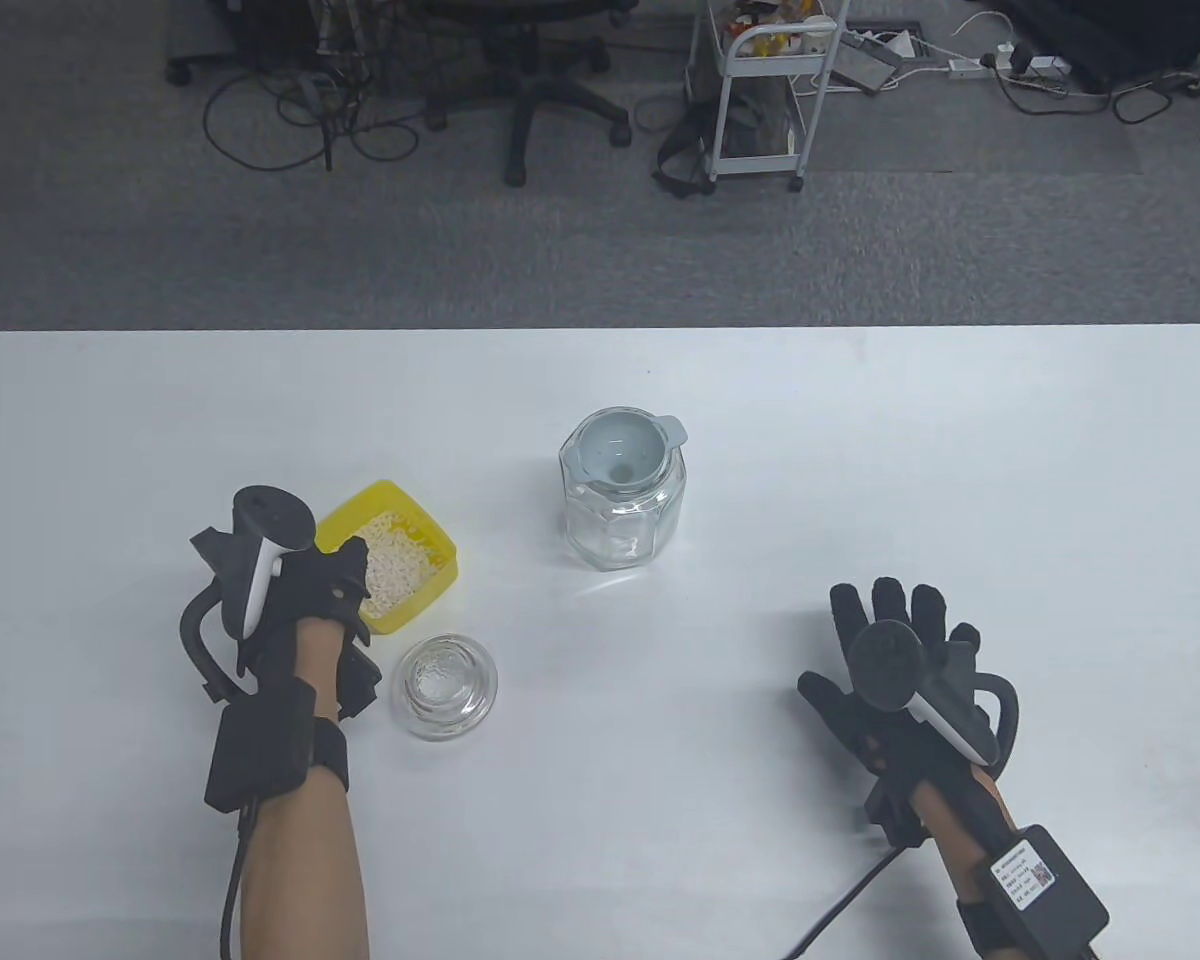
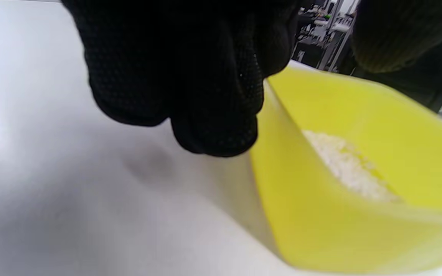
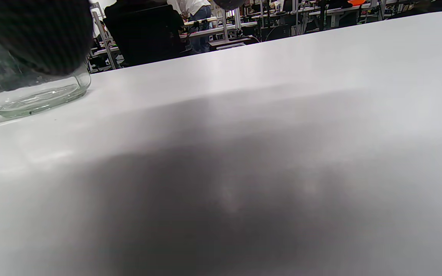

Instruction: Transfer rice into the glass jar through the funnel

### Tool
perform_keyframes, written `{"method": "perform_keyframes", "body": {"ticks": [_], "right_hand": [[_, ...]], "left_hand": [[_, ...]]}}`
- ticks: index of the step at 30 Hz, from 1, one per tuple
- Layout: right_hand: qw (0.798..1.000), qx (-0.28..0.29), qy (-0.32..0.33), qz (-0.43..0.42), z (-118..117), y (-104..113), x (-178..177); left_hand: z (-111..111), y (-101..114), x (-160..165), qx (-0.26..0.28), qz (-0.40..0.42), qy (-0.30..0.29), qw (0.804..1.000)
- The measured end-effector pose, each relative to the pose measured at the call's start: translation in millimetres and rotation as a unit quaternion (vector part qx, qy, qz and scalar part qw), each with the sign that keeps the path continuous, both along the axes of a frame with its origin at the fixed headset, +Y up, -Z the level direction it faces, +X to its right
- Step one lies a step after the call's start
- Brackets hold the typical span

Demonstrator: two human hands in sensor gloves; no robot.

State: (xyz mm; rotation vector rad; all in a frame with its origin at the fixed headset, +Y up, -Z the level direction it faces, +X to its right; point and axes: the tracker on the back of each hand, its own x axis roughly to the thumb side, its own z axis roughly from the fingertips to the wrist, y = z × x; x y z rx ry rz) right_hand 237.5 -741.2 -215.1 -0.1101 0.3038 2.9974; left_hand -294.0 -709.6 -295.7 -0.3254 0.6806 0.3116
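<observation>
A clear glass jar [image 1: 620,530] stands mid-table with a grey funnel [image 1: 620,455] seated in its mouth. A yellow box [image 1: 433,528] holding rice [image 1: 395,572] sits to its left. My left hand [image 1: 350,572] is at the box's near left corner. In the left wrist view my fingers [image 2: 205,96] curl beside the outer wall of the box [image 2: 320,222], and the thumb hovers above the rice [image 2: 343,165] without touching. My right hand [image 1: 865,640] lies flat on the table at the right, fingers spread, empty. The jar's base [image 3: 33,97] shows in the right wrist view.
A round glass lid [image 1: 445,687] lies on the table just right of my left wrist, in front of the yellow box. The white table [image 1: 860,420] ends at a far edge, with office floor, a chair and a cart beyond.
</observation>
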Motion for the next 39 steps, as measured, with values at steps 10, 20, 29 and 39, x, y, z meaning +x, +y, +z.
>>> {"method": "perform_keyframes", "body": {"ticks": [10,20,29,39], "right_hand": [[1.0,-0.004,-0.004,-0.005,-0.1,0.2,1.5],[1.0,-0.011,-0.003,-0.002,-0.9,-1.7,0.8],[1.0,-0.009,-0.002,-0.002,-0.9,-1.6,1.4],[1.0,-0.005,-0.005,-0.007,-1.7,-1.1,2.9]], "left_hand": [[-4.2,-17.5,2.3,-0.045,0.005,0.057,0.997],[3.1,-41.7,-6.6,-0.051,0.123,0.11,0.985],[0.5,-36.3,2.8,0.024,0.164,0.097,0.981],[-10.9,-9.5,15.0,0.171,0.252,0.034,0.952]]}}
